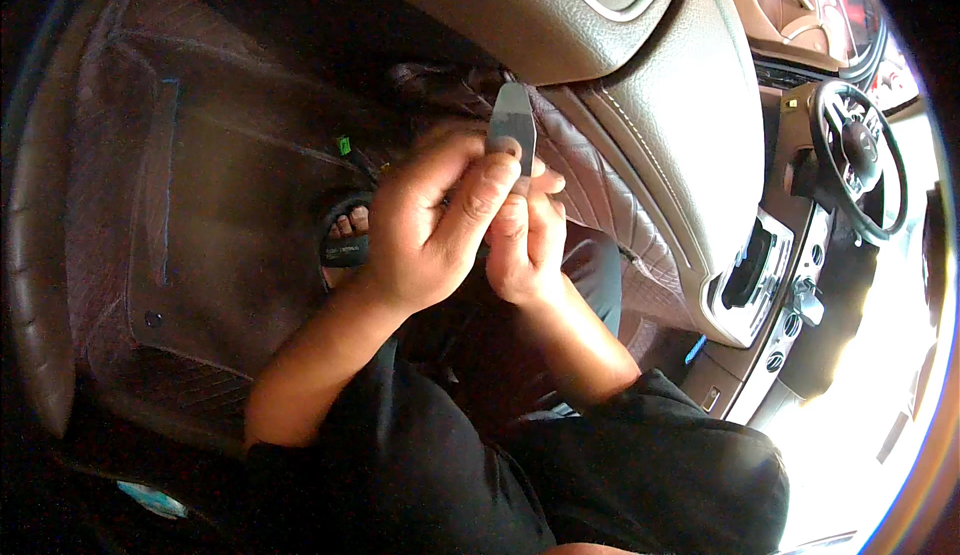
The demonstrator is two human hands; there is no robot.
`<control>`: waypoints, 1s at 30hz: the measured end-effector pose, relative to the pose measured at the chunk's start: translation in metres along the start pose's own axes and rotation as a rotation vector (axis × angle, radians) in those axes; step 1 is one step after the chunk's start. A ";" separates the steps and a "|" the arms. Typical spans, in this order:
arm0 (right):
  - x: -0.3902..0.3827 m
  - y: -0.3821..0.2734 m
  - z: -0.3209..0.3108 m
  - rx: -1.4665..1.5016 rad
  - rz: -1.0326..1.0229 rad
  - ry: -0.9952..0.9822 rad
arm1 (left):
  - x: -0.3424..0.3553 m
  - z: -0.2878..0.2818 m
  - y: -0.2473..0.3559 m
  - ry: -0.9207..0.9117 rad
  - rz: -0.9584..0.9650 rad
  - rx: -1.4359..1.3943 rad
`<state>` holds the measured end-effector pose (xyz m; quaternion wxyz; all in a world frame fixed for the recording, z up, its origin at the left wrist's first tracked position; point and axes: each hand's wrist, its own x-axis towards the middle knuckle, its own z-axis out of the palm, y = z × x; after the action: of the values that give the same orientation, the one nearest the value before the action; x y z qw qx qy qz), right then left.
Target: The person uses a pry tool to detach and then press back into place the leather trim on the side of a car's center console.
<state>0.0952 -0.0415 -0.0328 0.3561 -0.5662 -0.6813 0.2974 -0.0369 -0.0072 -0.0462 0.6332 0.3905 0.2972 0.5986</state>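
A flat grey blade-like piece (513,113) with a tapered, rounded tip points up and away from me in the middle of the view. My left hand (425,225) is closed on it, the thumb pressed flat near its lower end. Close against that thumb, my right hand (530,250) is closed too, its fingers pinched at the piece's lower end. The fingers cover that end, so its shape there is hidden.
I am inside a car. A beige leather seat (660,105) rises ahead, with a steering wheel (860,160) and dashboard at the right. Dark brown matting (240,225) covers the floor at left. My sandalled foot (350,240) rests there, near a small green tag (344,145).
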 end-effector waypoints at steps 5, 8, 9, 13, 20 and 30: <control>-0.002 -0.006 0.009 -0.049 0.048 0.096 | 0.008 -0.001 0.004 -0.033 0.078 0.083; 0.003 -0.003 0.006 -0.079 0.018 0.031 | 0.006 0.006 0.006 0.044 -0.033 -0.001; 0.004 -0.007 0.010 -0.083 0.008 0.059 | 0.007 0.006 0.006 0.056 -0.028 0.018; 0.011 -0.015 0.033 0.023 0.059 0.176 | 0.012 0.010 0.021 0.072 -0.007 0.044; 0.004 0.010 0.041 0.123 -0.039 0.138 | 0.004 -0.004 0.008 -0.067 0.060 0.215; 0.003 0.003 0.032 0.206 0.048 0.009 | 0.000 -0.011 -0.001 -0.003 0.147 0.344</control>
<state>0.0700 -0.0383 -0.0528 0.4083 -0.5439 -0.6318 0.3720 -0.0459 -0.0057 -0.0523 0.5119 0.5145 0.3651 0.5831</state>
